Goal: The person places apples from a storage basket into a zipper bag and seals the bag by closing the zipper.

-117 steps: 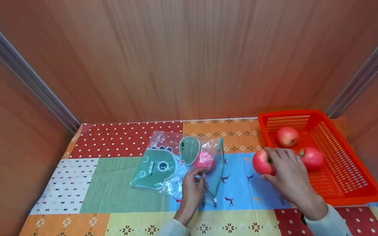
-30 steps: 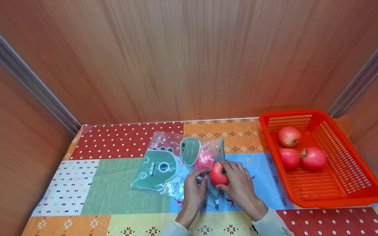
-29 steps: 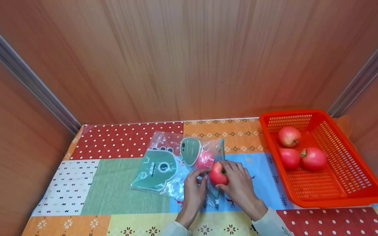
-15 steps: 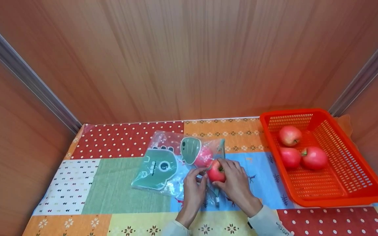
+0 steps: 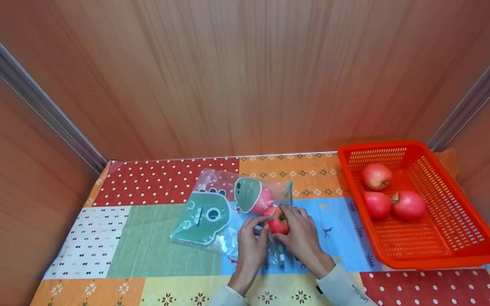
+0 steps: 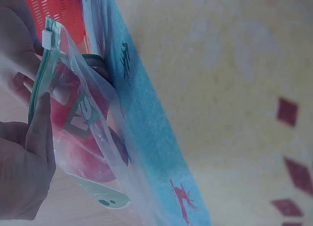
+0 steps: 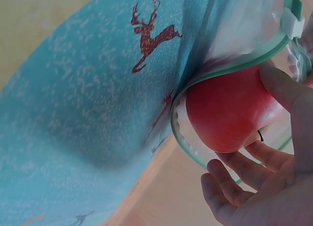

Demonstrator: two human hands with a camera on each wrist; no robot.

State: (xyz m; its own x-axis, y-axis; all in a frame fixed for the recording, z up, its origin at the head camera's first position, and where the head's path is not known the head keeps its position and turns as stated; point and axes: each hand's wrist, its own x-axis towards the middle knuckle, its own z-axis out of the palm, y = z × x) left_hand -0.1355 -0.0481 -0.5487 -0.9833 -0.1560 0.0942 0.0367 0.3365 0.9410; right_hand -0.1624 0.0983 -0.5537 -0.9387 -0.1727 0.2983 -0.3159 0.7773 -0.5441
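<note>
A clear zip bag printed with a green dinosaur lies on the cloth, its mouth facing right. Inside it sits a pinkish apple, partly behind the print. My left hand pinches the green zip edge of the mouth, lifting that side. Between the fingers and thumb of my right hand is a second red apple, its stem toward the palm. In the right wrist view, this apple is partly within the open mouth, with the green rim curving around it. A white slider sits on the rim.
On the right stands a red-orange plastic basket with three apples in it, one being this apple. A patchwork cloth covers the table. Wood-grain panels enclose the back and both sides.
My right hand has carried an apple from the basket's left rim to the bag, and over the last second pushed it slightly left into the mouth. My left hand keeps its pinch.
</note>
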